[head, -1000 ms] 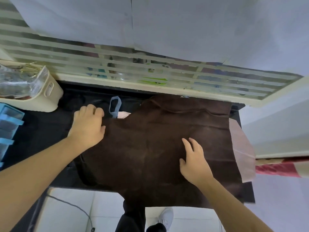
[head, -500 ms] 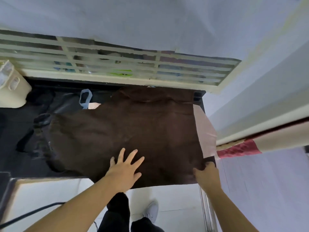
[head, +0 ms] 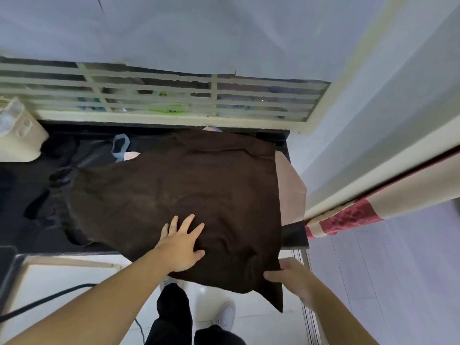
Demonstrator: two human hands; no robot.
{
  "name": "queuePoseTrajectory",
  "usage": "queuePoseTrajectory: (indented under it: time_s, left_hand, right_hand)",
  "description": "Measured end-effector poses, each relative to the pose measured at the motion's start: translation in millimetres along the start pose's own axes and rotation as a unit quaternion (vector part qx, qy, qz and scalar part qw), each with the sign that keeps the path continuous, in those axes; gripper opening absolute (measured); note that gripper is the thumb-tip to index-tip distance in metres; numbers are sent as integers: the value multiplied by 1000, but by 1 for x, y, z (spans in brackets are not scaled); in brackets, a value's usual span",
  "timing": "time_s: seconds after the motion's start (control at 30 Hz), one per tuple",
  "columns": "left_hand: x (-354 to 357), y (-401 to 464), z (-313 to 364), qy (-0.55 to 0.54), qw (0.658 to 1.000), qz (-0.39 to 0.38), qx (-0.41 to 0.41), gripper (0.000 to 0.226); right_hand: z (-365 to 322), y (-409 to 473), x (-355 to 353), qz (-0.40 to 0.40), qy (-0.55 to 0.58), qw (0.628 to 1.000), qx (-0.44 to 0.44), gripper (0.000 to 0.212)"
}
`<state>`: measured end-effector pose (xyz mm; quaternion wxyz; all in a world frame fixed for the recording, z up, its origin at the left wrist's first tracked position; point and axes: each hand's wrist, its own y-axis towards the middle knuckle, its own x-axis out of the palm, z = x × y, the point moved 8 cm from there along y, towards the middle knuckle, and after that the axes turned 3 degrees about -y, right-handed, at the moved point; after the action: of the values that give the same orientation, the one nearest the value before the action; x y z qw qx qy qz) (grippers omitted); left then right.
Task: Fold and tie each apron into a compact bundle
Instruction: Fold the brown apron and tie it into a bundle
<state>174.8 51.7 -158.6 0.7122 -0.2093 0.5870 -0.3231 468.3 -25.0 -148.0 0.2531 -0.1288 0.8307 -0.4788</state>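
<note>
Hands work at the near edge of the brown apron, which lies spread over the black table with its near part hanging past the table edge. Right hand: fingers and thumb pinched together on the apron's near right corner, where a point of cloth hangs down. Left hand: fingers straight and spread apart, palm pressed flat on the apron left of that corner, gripping nothing. Beyond the apron's right edge, a pink cloth shows from beneath it. At the apron's far left corner lies a light blue loop. Well left of the apron, a cream container stands on the table. Behind the apron runs a slatted window grille.
</note>
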Motion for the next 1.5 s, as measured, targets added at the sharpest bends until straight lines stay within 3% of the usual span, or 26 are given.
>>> queuePoseTrajectory:
  time_s: [0.03,0.1,0.17,0.27,0.33,0.4,0.47,0.57,0.73,0.8,0.9,1.03,1.3,1.4,1.43,1.5]
  left_hand:
    - [-9,-10,15,-35,999,21,31,76]
    - [-28,-35,48,-162,982,42,87,72]
    - [-48,-64,83,-262,955,45,130,84]
    - [-67,-90,120,-161,973,113,125,104]
    - [-83,-94,122,-94,972,201,75,75]
    - [-93,-92,102,-105,963,248,20,43]
    - [-96,-86,69,-104,963,245,-31,31]
    - [-98,-88,13,-115,959,234,-106,20]
    - [-105,-108,-86,-170,931,230,-228,23]
    - [-108,-109,-118,-248,914,227,-225,16]
    - [-127,-114,-134,-418,857,244,-177,36]
    - [-170,-99,-140,-486,827,255,-121,33]
    - [-254,-2,-152,-458,818,341,-76,18]
    - [-240,39,-161,-375,873,305,-73,70]
    - [-230,43,-163,-313,897,303,-80,79]
    - [-201,49,-164,-237,923,291,-89,74]
  right_hand:
    - [-12,-5,-4,-11,125,992,-23,32]
    - [-44,-20,-13,-27,372,926,-50,29]
    - [-71,-38,-26,13,445,894,-47,20]
    - [-104,-57,-36,29,487,871,-66,15]
    - [-120,-65,-33,-14,515,854,-74,15]
    - [-124,-68,-38,-16,511,855,-83,12]
    - [-120,-65,-52,30,511,853,-101,23]
    - [-115,-66,-80,99,521,834,-151,43]
    - [-105,-71,-101,118,543,816,-161,27]
    - [-101,-65,-99,113,566,804,-141,31]
    - [-101,-54,-98,112,595,787,-115,36]
    - [-125,-41,-102,113,612,775,-112,33]
    - [-226,14,-145,100,596,778,-169,35]
    - [-215,48,-143,171,553,802,-149,32]
    - [-198,52,-136,224,505,825,-115,31]
    - [-155,66,-116,307,397,864,-42,28]
